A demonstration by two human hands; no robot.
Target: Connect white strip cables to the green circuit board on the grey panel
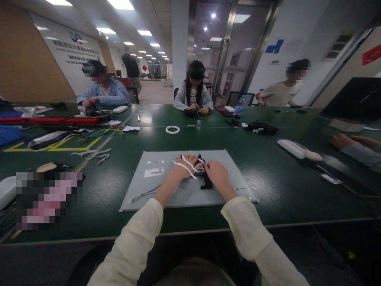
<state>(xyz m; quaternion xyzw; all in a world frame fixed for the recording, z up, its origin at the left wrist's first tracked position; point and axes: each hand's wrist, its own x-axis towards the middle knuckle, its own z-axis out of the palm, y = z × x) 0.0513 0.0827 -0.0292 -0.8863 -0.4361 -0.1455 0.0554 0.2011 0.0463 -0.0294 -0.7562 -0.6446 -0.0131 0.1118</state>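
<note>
The black device [206, 184] lay on the grey panel [178, 196], partly under the half-curled left hand [187, 167]. The right hand's [217, 174] fingers bunched beside it; neither grip could be told. Steady bracing and light fingertip pressure suited such close work.

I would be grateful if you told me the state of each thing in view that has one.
Grey panel: flat on the green table
Black device: on the panel, partly hidden
Left hand: over the device, grip unclear
Right hand: fingers bent at the device, grip unclear
White strips: lying across the left hand
White ring: lying flat
Water bottle: upright
Ceiling lights: lit
</note>
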